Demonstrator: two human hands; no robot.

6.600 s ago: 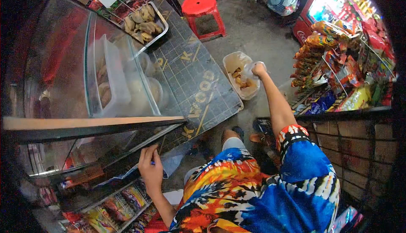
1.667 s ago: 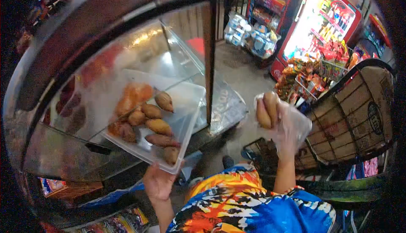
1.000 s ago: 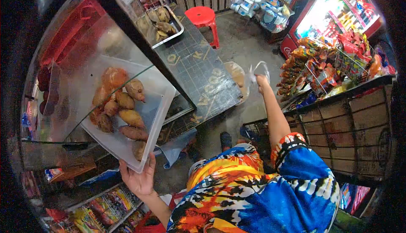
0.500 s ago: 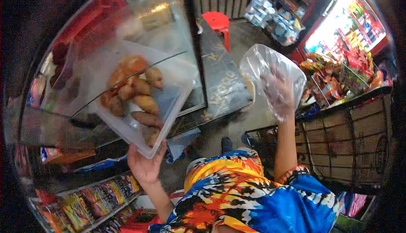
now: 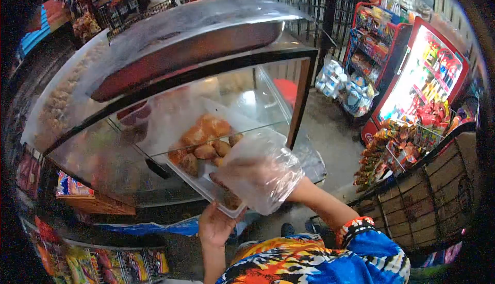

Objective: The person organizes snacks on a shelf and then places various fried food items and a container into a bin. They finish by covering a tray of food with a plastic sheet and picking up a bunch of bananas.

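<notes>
Whereas half a second ago the right hand (image 5: 242, 173), sheathed in a clear bag (image 5: 268, 176), was raised apart, it now reaches onto the pastries (image 5: 206, 145) in the tray (image 5: 206, 188); whether its grip is closed is unclear. Left hand (image 5: 216, 224) grips the tray's corner before the glass case (image 5: 154, 78); a lit fridge (image 5: 423, 78) stands right.

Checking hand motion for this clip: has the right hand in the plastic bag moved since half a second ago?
Yes. The right hand, wrapped in the plastic bag, has come across from beside the glass display case to over the clear tray of pastries.
</notes>
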